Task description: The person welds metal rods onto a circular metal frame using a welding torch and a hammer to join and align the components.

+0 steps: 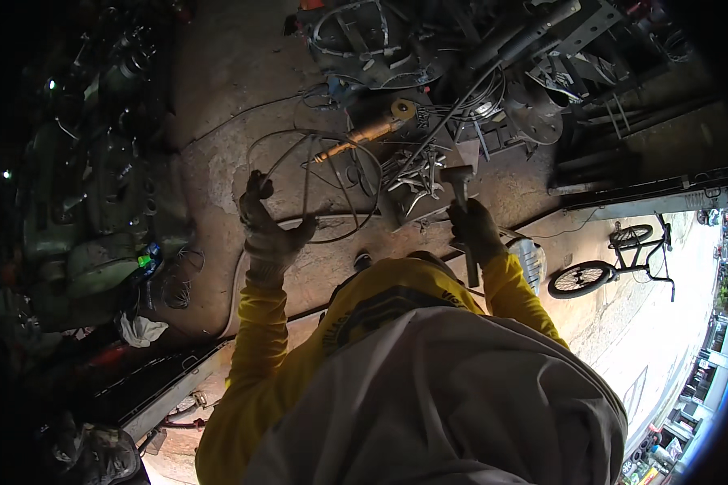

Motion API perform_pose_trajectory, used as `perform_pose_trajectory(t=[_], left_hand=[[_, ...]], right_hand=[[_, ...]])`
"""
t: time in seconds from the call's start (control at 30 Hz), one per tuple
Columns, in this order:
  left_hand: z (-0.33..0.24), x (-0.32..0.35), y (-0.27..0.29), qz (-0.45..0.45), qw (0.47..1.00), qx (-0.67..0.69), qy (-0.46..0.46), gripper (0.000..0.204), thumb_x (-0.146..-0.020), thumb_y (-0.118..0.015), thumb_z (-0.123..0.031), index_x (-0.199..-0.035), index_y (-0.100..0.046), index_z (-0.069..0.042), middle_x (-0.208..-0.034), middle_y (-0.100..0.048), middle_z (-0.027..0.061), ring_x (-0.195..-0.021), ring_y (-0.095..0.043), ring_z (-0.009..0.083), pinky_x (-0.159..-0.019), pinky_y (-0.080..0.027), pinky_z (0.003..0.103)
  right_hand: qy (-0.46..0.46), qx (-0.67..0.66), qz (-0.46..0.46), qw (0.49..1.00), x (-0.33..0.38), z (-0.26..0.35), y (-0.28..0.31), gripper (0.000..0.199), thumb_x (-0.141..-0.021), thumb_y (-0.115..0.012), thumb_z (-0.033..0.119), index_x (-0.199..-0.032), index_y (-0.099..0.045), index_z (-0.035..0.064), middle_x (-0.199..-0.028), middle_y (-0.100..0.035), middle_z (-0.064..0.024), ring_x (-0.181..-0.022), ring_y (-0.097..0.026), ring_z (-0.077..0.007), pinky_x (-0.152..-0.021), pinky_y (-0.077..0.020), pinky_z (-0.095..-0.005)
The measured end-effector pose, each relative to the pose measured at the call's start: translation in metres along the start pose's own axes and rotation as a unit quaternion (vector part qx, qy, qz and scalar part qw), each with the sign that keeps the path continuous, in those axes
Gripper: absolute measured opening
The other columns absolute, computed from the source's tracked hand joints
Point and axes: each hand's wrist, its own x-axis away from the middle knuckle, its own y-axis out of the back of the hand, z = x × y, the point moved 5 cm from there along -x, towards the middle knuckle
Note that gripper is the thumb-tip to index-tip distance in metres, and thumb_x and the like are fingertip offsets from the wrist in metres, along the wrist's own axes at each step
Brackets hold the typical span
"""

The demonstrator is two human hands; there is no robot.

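Observation:
My left hand (271,236), in a work glove, is at the left rim of a round frame of thin metal rod (380,182). Its fingers curl at the rim while the thumb stands apart. Straight rods cross inside the ring. My right hand (479,231), also gloved, is wrapped round the handle of a hammer (458,175), whose head points away from me. Just beyond the ring an orange angle grinder (372,131) lies on the floor. Several locking pliers and clamps (416,179) lie in a pile between the ring and the hammer.
Dark metal parts and a round frame (352,36) crowd the far side. Coiled wire (485,101) lies at the far right. Machinery or engine parts (97,210) fill the left. A bicycle (615,259) lies to the right, by the bright opening. A cable (226,121) crosses the floor.

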Motion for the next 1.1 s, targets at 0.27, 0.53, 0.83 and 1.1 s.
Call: perform_pose_trajectory(t=[0.27, 0.53, 0.83, 1.1], left_hand=[[0.036, 0.0, 0.017, -0.019, 0.999, 0.011, 0.045, 0.105, -0.062, -0.085, -0.011, -0.15, -0.03, 0.005, -0.13, -0.053, 0.0235, -0.119, -0.055, 0.0362, -0.104, -0.045, 0.045], [0.08, -0.034, 0.045, -0.003, 0.994, -0.085, 0.074, 0.107, -0.062, -0.084, -0.009, -0.153, -0.029, 0.001, -0.135, -0.052, 0.0228, -0.124, -0.055, 0.0358, -0.105, -0.046, 0.045], [0.172, -0.09, 0.044, 0.036, 0.997, -0.017, 0.067, 0.109, -0.059, -0.084, -0.005, -0.153, -0.029, 0.001, -0.137, -0.052, 0.0219, -0.127, -0.054, 0.0345, -0.107, -0.046, 0.044], [0.266, -0.223, 0.052, 0.06, 0.988, 0.065, -0.127, 0.11, -0.054, -0.091, -0.018, -0.148, -0.037, 0.002, -0.132, -0.057, 0.0197, -0.11, -0.058, 0.0338, -0.096, -0.05, 0.043]], right_hand=[[0.182, -0.033, 0.068, 0.98, -0.114, 0.114, -0.042, 0.017, -0.096, -0.058, 0.02, -0.091, -0.062, 0.0041, -0.07, -0.06, -0.0028, -0.061, -0.059, -0.0151, -0.058, -0.0496, -0.0298], [0.164, -0.146, 0.048, 0.974, -0.295, 0.239, -0.029, 0.017, -0.096, -0.062, 0.022, -0.09, -0.065, 0.0065, -0.074, -0.064, -0.0031, -0.065, -0.062, -0.0173, -0.056, -0.0481, -0.0314], [0.317, 0.132, 0.04, 0.938, -0.439, 0.251, -0.007, 0.026, -0.096, -0.065, 0.031, -0.083, -0.069, 0.0092, -0.079, -0.065, -0.0037, -0.064, -0.057, -0.0127, -0.056, -0.0426, -0.0271], [0.181, 0.43, -0.274, 0.841, -0.343, 0.249, -0.016, 0.061, -0.094, -0.061, 0.05, -0.124, -0.065, -0.0027, -0.114, -0.07, -0.0174, -0.106, -0.065, -0.023, -0.097, -0.048, -0.0364]])
